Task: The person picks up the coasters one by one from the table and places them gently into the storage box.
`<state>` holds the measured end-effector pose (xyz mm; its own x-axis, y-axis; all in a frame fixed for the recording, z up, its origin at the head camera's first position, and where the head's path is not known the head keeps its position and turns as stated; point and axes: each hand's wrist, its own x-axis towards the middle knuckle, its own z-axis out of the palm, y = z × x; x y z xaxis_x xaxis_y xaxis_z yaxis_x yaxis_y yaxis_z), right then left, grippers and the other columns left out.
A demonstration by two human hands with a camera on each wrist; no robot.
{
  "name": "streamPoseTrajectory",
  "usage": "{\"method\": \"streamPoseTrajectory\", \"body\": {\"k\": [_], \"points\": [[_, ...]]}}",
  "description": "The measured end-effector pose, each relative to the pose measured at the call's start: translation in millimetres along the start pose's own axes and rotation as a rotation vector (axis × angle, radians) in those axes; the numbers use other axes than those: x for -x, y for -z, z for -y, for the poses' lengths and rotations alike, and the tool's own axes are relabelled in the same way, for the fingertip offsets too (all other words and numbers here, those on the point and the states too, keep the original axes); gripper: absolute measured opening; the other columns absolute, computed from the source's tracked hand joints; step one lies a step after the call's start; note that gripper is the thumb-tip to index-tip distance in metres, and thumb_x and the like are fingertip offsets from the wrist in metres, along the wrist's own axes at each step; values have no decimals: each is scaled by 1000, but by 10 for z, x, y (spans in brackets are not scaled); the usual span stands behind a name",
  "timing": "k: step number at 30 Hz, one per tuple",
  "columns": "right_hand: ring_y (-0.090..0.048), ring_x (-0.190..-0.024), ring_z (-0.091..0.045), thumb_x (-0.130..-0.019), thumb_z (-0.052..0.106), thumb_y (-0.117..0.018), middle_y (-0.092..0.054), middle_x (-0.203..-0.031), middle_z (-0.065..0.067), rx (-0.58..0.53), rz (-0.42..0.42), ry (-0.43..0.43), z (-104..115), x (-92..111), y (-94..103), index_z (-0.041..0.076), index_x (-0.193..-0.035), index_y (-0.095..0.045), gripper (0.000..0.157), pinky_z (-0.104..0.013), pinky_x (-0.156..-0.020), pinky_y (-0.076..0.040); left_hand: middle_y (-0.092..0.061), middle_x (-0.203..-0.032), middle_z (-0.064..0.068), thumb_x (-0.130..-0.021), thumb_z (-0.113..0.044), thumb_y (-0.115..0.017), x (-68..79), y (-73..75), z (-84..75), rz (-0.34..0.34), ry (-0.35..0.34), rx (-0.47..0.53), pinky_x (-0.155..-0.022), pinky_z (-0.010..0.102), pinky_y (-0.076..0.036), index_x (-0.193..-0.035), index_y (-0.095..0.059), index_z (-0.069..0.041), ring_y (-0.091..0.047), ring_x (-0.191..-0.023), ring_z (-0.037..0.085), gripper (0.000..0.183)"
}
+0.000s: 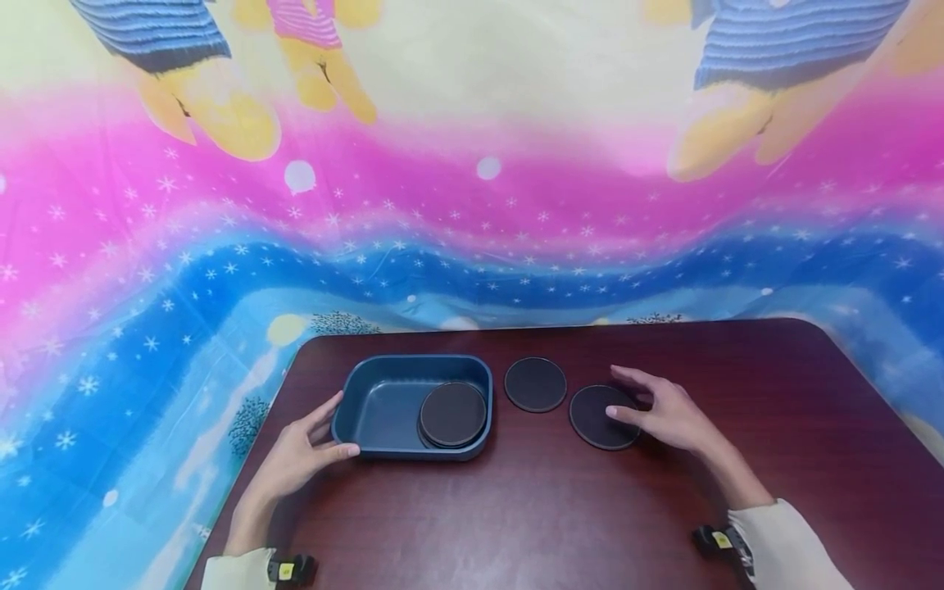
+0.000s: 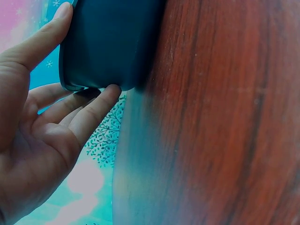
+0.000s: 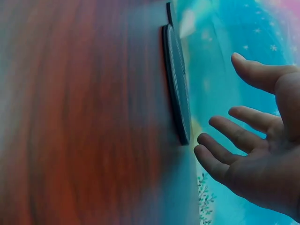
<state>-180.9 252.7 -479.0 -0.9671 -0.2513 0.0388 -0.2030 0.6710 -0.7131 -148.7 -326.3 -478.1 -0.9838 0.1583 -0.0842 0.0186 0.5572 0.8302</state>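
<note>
My left hand [image 1: 291, 460] holds the left front corner of a dark blue rectangular container [image 1: 413, 452], thumb on the front side and fingers along the left end. In the left wrist view, thumb and fingertips touch the container's wall [image 2: 108, 42]. Inside the container, at its right end, dark round coasters [image 1: 453, 414] lie stacked. Over the right edge of another round coaster [image 1: 596, 419] hovers my right hand [image 1: 673, 416], thumb and fingers spread and holding nothing. The right wrist view shows this coaster [image 3: 178, 84] edge-on, with stitching round its rim, apart from the fingers.
One more dark coaster [image 1: 535, 384] lies flat between the container and the right-hand coaster. All stand on a reddish-brown wooden table [image 1: 472, 524] with rounded far corners. A colourful printed cloth [image 1: 442, 205] hangs behind the table and down its left side.
</note>
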Motion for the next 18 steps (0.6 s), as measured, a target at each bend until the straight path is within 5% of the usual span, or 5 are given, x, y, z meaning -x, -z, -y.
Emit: {"method": "streamPoseTrajectory", "body": {"k": [10, 18], "points": [[-66, -128, -49, -94, 46, -84, -60, -151, -28, 80, 24, -15, -89, 43, 14, 5, -161, -49, 86, -62, -100, -57, -44, -168, 25, -94, -26, -86, 1, 0, 8, 3, -12, -1, -97, 38, -64, -171, -30, -15, -59, -142, 46, 96], [-53, -131, -46, -85, 41, -92, -61, -150, -26, 191, 81, 14, -16, 21, -53, 3, -158, -52, 92, -63, -98, -53, -43, -168, 25, -94, -27, -86, 1, 6, 17, -1, -11, -2, -98, 39, -64, -171, -30, -15, -59, -142, 46, 96]]}}
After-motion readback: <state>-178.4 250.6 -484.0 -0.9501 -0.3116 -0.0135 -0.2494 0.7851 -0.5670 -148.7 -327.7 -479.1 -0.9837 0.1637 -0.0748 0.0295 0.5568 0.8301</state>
